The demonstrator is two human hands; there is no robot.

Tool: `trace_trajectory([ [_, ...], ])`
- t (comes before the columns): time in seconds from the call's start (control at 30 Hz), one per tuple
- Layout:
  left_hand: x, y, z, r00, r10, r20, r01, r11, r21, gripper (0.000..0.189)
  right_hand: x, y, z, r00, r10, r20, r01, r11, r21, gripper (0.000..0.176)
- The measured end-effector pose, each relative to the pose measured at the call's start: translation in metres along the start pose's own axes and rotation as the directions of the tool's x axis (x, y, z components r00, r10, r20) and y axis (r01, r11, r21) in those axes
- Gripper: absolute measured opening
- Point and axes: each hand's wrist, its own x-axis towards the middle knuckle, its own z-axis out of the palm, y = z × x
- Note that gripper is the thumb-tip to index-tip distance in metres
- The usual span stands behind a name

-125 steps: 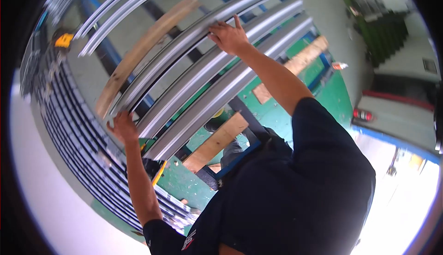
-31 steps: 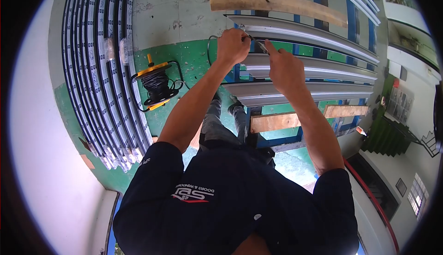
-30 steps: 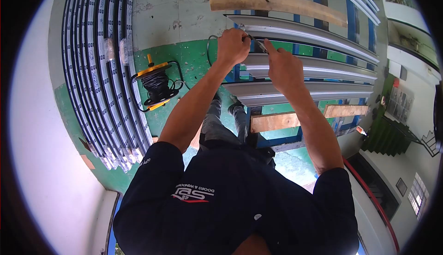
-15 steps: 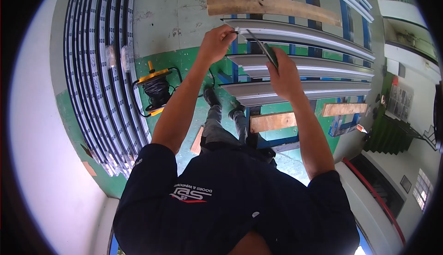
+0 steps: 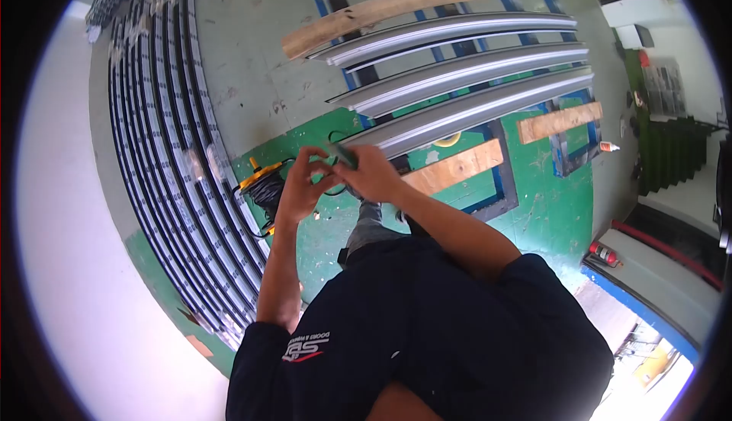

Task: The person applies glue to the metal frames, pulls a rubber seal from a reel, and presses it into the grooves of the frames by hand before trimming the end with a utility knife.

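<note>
My right hand (image 5: 372, 175) is closed round a dark green handle (image 5: 345, 156), which points up and to the left. Just left of it is my left hand (image 5: 303, 186), its fingers curled and the thumb and fingertips brought together close to the handle; whatever they pinch is too small to tell. Both hands are in front of my body, near the left end of the lowest grey metal profile (image 5: 473, 113). Two more grey profiles, the middle one (image 5: 465, 74) and the upper one (image 5: 457, 28), lie above it across blue supports.
A cable reel (image 5: 267, 192) with yellow parts stands on the floor left of my hands. Long black wrapped profiles (image 5: 164, 139) lie further left. Wooden boards (image 5: 455, 167) rest on the frames. A glue bottle (image 5: 608, 147) and a fire extinguisher (image 5: 604, 252) are at the right.
Both hands have come down and together, away from the upper profile's end. The long thin blade seen before on the green handle no longer shows clearly. The view has shifted and turned.
</note>
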Motion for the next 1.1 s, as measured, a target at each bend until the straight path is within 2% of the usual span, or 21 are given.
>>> trace_trajectory([
  [0.07, -0.027, -0.006, 0.012, 0.999, 0.039, -0.012, -0.038, 0.999, 0.013, 0.04, -0.018, 0.0, 0.008, 0.996, -0.084, 0.034, 0.087, 0.988, -0.13, 0.026],
  [0.13, -0.056, -0.015, 0.028, 0.998, -0.021, -0.059, 0.011, 0.986, -0.167, 0.039, -0.036, 0.013, 0.019, 0.977, -0.211, 0.017, 0.211, 0.963, -0.168, 0.027],
  [0.17, -0.07, -0.017, 0.039, 0.997, -0.052, -0.065, 0.034, 0.966, -0.256, 0.038, -0.046, 0.016, 0.022, 0.969, -0.245, 0.03, 0.247, 0.961, -0.122, 0.027],
  [0.23, -0.097, -0.009, 0.068, 0.99, -0.081, -0.114, 0.042, 0.95, -0.308, 0.029, -0.073, 0.019, 0.022, 0.959, -0.277, 0.063, 0.281, 0.958, -0.06, 0.024],
  [0.27, -0.112, -0.017, 0.078, 0.991, -0.082, -0.102, 0.058, 0.974, -0.219, 0.025, -0.087, 0.02, 0.016, 0.956, -0.278, 0.089, 0.283, 0.958, -0.044, 0.022],
  [0.3, -0.126, -0.027, 0.089, 0.992, -0.084, -0.096, 0.071, 0.989, -0.127, 0.027, -0.102, 0.019, 0.005, 0.968, -0.206, 0.144, 0.199, 0.978, 0.063, 0.02],
  [0.37, -0.148, -0.036, 0.121, 0.994, -0.092, -0.051, 0.09, 0.994, -0.054, 0.039, -0.134, 0.018, -0.019, 0.953, -0.087, 0.289, 0.008, 0.964, 0.265, 0.016],
  [0.47, -0.192, -0.056, 0.174, 0.985, -0.16, -0.07, 0.164, 0.985, 0.06, 0.045, -0.18, 0.031, -0.065, 0.972, -0.221, 0.076, 0.186, 0.928, 0.322, 0.011],
  [0.5, -0.211, -0.08, 0.184, 0.979, -0.192, -0.071, 0.196, 0.979, 0.05, 0.04, -0.196, 0.034, -0.084, 0.962, -0.272, -0.004, 0.258, 0.907, 0.333, 0.01],
  [0.53, -0.232, -0.084, 0.199, 0.965, -0.25, -0.08, 0.254, 0.966, 0.048, 0.036, -0.213, 0.039, -0.103, 0.987, -0.157, 0.037, 0.119, 0.861, 0.494, 0.012],
  [0.6, -0.262, -0.081, 0.223, 0.94, -0.326, -0.096, 0.331, 0.943, 0.039, 0.029, -0.242, 0.058, -0.145, 0.994, -0.054, 0.092, -0.012, 0.798, 0.603, 0.012],
  [0.63, -0.272, -0.069, 0.234, 0.93, -0.352, -0.103, 0.356, 0.934, 0.029, 0.026, -0.257, 0.071, -0.164, 0.992, -0.004, 0.127, -0.08, 0.755, 0.651, 0.013],
  [0.67, -0.28, -0.055, 0.239, 0.91, -0.401, -0.103, 0.411, 0.906, 0.103, 0.027, -0.271, 0.086, -0.179, 0.993, 0.028, 0.113, -0.098, 0.723, 0.684, 0.013],
  [0.73, -0.282, -0.012, 0.249, 0.895, -0.439, -0.075, 0.445, 0.887, 0.123, 0.025, -0.297, 0.12, -0.203, 0.991, 0.094, 0.093, -0.132, 0.651, 0.747, 0.012],
  [0.77, -0.28, 0.01, 0.25, 0.886, -0.46, -0.064, 0.464, 0.871, 0.163, 0.024, -0.308, 0.135, -0.214, 0.99, 0.125, 0.069, -0.13, 0.587, 0.799, 0.013],
  [0.83, -0.273, 0.046, 0.249, 0.876, -0.482, 0.017, 0.481, 0.876, 0.042, 0.021, -0.327, 0.16, -0.235, 0.981, 0.191, 0.035, -0.119, 0.445, 0.888, 0.015],
  [0.87, -0.266, 0.062, 0.247, 0.881, -0.471, 0.053, 0.463, 0.879, 0.112, 0.02, -0.332, 0.171, -0.243, 0.979, 0.205, 0.001, -0.089, 0.419, 0.904, 0.015],
  [0.93, -0.246, 0.108, 0.254, 0.824, -0.562, 0.074, 0.555, 0.827, 0.093, 0.021, -0.338, 0.185, -0.263, 0.969, 0.238, -0.062, -0.032, 0.371, 0.928, 0.015],
  [1.0, -0.221, 0.136, 0.257, 0.78, -0.622, 0.072, 0.617, 0.783, 0.08, 0.019, -0.337, 0.19, -0.285, 0.954, 0.275, -0.121, -0.004, 0.416, 0.91, 0.015],
  [1.03, -0.204, 0.152, 0.267, 0.796, -0.605, 0.013, 0.604, 0.795, 0.057, 0.017, -0.335, 0.192, -0.297, 0.943, 0.295, -0.155, 0.011, 0.438, 0.899, 0.015],
  [1.1, -0.165, 0.167, 0.277, 0.894, -0.445, 0.059, 0.441, 0.895, 0.071, 0.016, -0.329, 0.19, -0.323, 0.885, 0.385, -0.261, -0.035, 0.614, 0.789, 0.022],
])
